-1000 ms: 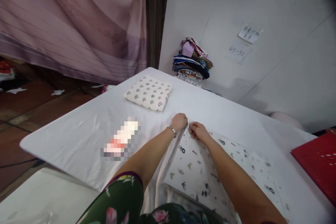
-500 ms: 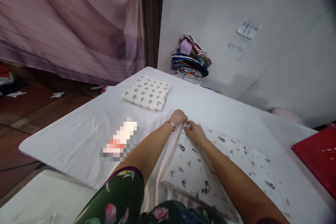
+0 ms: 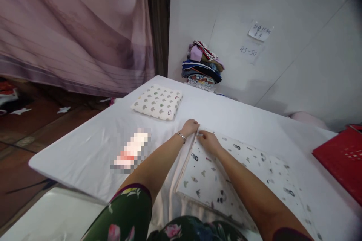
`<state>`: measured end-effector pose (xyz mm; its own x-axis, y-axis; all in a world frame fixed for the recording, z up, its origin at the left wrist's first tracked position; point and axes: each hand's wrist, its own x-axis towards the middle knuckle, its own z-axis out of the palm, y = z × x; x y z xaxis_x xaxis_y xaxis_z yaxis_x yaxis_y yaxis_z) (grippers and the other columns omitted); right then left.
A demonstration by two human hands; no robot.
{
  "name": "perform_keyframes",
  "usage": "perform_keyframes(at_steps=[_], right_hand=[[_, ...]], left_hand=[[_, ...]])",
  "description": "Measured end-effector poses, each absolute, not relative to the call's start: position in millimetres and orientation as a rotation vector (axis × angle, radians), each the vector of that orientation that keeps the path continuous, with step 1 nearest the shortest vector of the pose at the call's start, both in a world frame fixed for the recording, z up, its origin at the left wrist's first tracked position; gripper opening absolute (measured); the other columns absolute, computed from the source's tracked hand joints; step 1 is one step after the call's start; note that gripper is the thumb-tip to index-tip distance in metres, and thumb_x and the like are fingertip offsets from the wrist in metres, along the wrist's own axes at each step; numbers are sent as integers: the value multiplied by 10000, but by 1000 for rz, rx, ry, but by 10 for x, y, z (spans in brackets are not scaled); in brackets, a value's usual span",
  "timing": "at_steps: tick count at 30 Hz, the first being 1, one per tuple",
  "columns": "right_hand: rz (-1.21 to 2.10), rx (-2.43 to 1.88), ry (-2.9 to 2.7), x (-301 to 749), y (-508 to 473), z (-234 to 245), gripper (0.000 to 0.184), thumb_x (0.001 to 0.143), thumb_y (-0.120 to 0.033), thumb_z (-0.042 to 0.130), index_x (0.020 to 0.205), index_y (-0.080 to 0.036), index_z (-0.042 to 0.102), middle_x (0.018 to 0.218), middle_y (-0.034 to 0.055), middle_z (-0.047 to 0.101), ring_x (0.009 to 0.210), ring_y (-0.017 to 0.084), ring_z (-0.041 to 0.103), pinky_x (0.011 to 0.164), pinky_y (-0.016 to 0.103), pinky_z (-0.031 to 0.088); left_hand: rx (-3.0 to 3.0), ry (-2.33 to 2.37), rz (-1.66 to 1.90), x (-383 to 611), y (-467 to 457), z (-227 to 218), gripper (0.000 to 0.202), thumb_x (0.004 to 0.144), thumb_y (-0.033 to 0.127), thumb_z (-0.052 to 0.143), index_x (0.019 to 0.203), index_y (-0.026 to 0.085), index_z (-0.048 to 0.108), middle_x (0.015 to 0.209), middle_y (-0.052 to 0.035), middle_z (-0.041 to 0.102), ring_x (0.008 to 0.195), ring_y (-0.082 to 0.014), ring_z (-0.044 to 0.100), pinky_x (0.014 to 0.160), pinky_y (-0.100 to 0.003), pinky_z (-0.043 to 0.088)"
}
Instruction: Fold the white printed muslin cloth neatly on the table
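A white cloth with small printed figures (image 3: 210, 184) lies folded in layers on the white-covered table, in front of me and to the right. At its far left corner my left hand (image 3: 190, 126), with a bracelet at the wrist, is closed on the edge of the layers. Just right of it, my right hand (image 3: 209, 141) is closed with its fingertips pinching the same corner. The two hands nearly touch. Part of the cloth is hidden under my right forearm. Beyond my left hand sits a folded cream cloth with grey mushroom-like prints (image 3: 158, 102).
A pixelated item (image 3: 131, 150) lies left of my left forearm. A stack of folded clothes (image 3: 202, 66) stands by the wall past the table's far edge. At the right is a red object (image 3: 341, 162). A pink curtain (image 3: 76, 30) hangs at the back left.
The view has shifted slightly. Both hands stay at the cloth's far left corner, with only a slight movement of the fingers.
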<state>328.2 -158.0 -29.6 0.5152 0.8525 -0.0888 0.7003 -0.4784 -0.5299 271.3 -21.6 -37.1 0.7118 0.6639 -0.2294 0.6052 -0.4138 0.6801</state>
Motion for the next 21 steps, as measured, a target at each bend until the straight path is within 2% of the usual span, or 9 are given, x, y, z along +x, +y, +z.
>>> perform_keyframes(at_steps=[2,5,8,11,14,21], right_hand=[[421,-2231,-1260,3336,-1679,-293,320,843,-298,447,1088,-214,634,767,23,661,740,174,597,711,274,434],[198,-2103,-1307,3482,-1918,-293,317,854,-290,401,1043,-200,639,922,49,657,845,175,594,788,288,451],[-46,-2116,-1403,3711,-2236,-341,336,862,-290,392,1061,-163,630,1130,112,606,1057,206,541,933,329,407],[-191,-2358,-1450,3942,-2543,-460,417,886,-333,391,1225,-151,551,1362,138,457,1304,261,336,1066,437,260],[-92,-2660,-1336,4074,-2716,-602,533,908,-429,377,1364,-154,420,1475,132,301,1378,292,183,1087,518,156],[196,-2680,-1235,4110,-2717,-520,613,922,-535,293,1427,-189,324,1509,100,225,1397,248,141,1106,474,101]], left_hand=[[2129,971,109,2703,-258,-360,360,802,358,531,1088,163,629,1021,-61,687,897,-136,623,768,-201,447],[2133,1010,103,2727,-306,-343,446,742,369,597,1140,169,588,1133,-76,644,988,-165,600,793,-215,441],[2146,1047,49,2772,-336,-317,347,695,318,626,1013,178,623,1065,-77,664,948,-197,613,749,-241,447],[2175,1061,12,2815,-367,-293,236,696,249,613,917,166,617,969,-84,680,880,-205,621,711,-257,439],[2228,1058,57,2840,-406,-279,201,754,214,544,949,173,577,1002,-84,661,903,-205,601,711,-270,425],[2350,1075,89,2851,-483,-207,165,827,234,457,968,169,512,955,-105,650,888,-230,606,703,-299,435]])
